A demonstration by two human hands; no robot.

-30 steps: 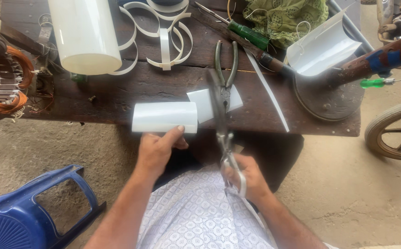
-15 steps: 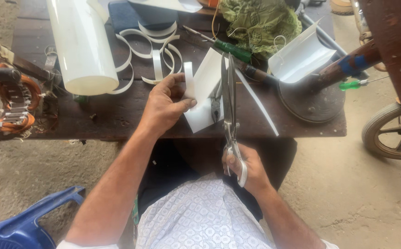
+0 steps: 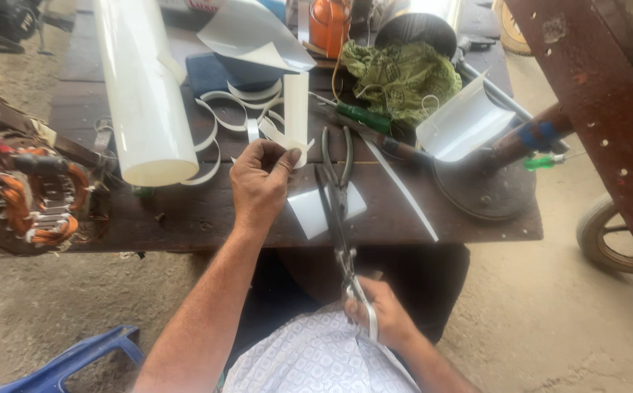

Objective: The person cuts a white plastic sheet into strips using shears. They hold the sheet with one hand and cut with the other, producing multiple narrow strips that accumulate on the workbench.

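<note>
My left hand point(image 3: 258, 185) is stretched out over the dark wooden table point(image 3: 185, 211) and pinches a narrow white plastic strip point(image 3: 296, 109) that stands upright. My right hand point(image 3: 380, 316) is close to my body and grips the handles of long metal scissors point(image 3: 335, 218), whose blades point away from me and lie over a flat white sheet piece point(image 3: 316, 211) at the table's front edge. A pair of pliers point(image 3: 338, 156) lies just beyond the scissor tips.
A big white roll point(image 3: 145, 94) lies on the left beside several curled white strips point(image 3: 215, 124). A copper-wound motor stator point(image 3: 29, 196) is at far left. Green cloth point(image 3: 400, 76), a green-handled screwdriver point(image 3: 364, 116), a curved white sheet point(image 3: 466, 120), a round metal base point(image 3: 487, 193) and a blue stool point(image 3: 76, 360) surround the spot.
My left hand has lifted a cut strip away from the sheet piece and raised it upright further up the table. The scissors stay in my right hand; the view has tilted forward.
</note>
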